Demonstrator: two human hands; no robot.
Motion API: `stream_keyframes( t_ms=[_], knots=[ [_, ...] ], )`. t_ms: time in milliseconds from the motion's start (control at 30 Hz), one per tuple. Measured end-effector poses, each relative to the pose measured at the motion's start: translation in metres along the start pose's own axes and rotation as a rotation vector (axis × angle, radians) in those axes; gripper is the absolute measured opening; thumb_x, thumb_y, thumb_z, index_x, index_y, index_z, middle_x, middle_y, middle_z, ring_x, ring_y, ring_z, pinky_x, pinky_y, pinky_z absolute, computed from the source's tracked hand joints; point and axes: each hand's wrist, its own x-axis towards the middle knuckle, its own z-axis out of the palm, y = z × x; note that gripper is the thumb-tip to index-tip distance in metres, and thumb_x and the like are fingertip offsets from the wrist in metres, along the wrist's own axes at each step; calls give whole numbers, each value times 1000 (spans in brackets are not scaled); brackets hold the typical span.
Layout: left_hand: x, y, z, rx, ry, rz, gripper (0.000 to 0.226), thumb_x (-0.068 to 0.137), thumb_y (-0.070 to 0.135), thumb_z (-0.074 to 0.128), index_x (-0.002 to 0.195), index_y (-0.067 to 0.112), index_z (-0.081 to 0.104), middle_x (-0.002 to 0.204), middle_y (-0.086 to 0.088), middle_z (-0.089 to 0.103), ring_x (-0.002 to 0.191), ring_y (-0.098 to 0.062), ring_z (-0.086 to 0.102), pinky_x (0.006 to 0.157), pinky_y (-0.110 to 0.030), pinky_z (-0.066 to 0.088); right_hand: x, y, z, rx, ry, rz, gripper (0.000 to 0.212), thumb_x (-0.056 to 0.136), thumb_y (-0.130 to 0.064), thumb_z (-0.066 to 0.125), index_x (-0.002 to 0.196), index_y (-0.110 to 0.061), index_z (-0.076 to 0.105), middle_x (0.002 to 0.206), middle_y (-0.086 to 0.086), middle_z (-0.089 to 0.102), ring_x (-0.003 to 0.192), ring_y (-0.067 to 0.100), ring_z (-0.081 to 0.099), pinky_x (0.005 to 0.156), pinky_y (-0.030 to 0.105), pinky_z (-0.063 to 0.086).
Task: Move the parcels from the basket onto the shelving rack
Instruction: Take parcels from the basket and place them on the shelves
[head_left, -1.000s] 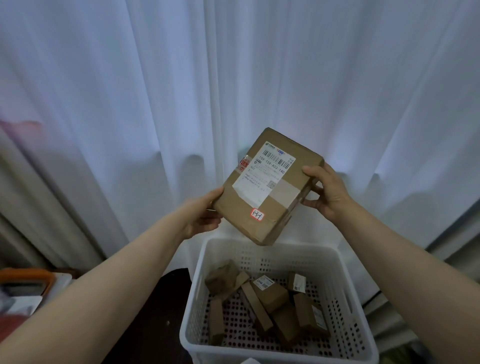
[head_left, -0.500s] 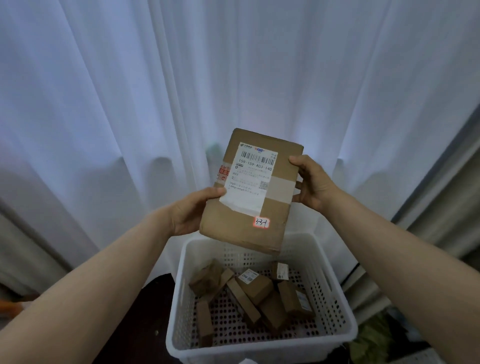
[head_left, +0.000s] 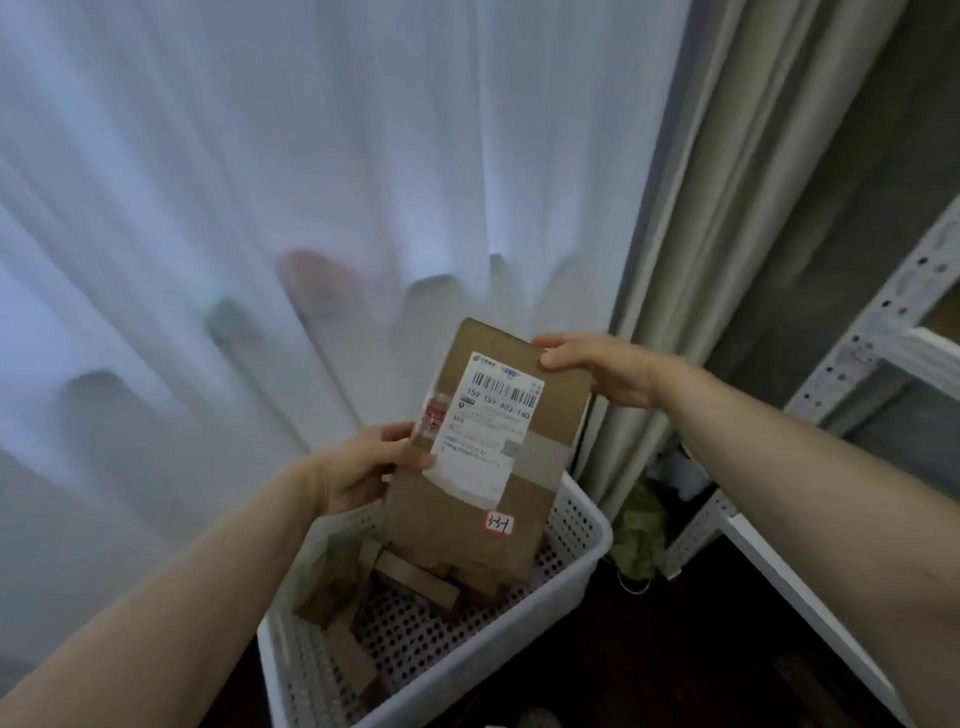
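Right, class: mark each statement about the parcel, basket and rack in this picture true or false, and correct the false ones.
1. The left hand and the right hand both hold the big parcel above the basket. True.
2. The basket is empty. False: small boxes lie in it.
3. The parcel's printed label faces the camera. True.
4. The shelving rack stands on the person's left. False: it is at the right edge.

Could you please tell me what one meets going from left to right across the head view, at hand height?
White curtain → left hand → parcel → right hand → shelving rack.
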Motion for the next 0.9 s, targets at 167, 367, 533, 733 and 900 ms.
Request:
stream_keyframes(
  t_ms=[167,367,533,733,900],
  knots=[
    [35,-1,29,145,-297,-106,93,53,24,90,135,8,49,133,-17,57,123,-37,53,100,-46,47,-75,61,-11,54,87,145,72,49,-59,78,114,-29,68,118,3,68,117,22,55,111,48,28],
    [75,-33,101,248,-486,-204,84,56,6,77,135,12,49,130,-19,59,120,-38,55,91,-45,52,-178,134,-11,250,345,245,83,54,-31,84,131,-31,53,115,1,64,97,15,64,76,33,55],
    [104,-47,200,395,-504,-118,66,61,7,70,125,17,60,118,-10,66,112,-25,61,96,-42,47,-253,179,-23,224,579,317,82,73,-18,79,142,-29,37,119,-3,51,104,15,57,74,29,54],
    [151,-68,330,420,-275,-78,25,89,14,56,108,27,66,110,-3,68,103,-16,63,88,-29,48,-303,251,-77,43,798,395,107,57,-32,88,147,-30,30,134,0,40,120,20,46,103,41,44],
    [199,-92,418,527,-98,25,11,95,35,55,95,27,62,92,10,63,94,-13,61,83,-27,49,-313,303,-143,-152,846,419,105,64,-27,84,149,-30,23,138,7,24,131,26,26,110,37,31]
  ],
)
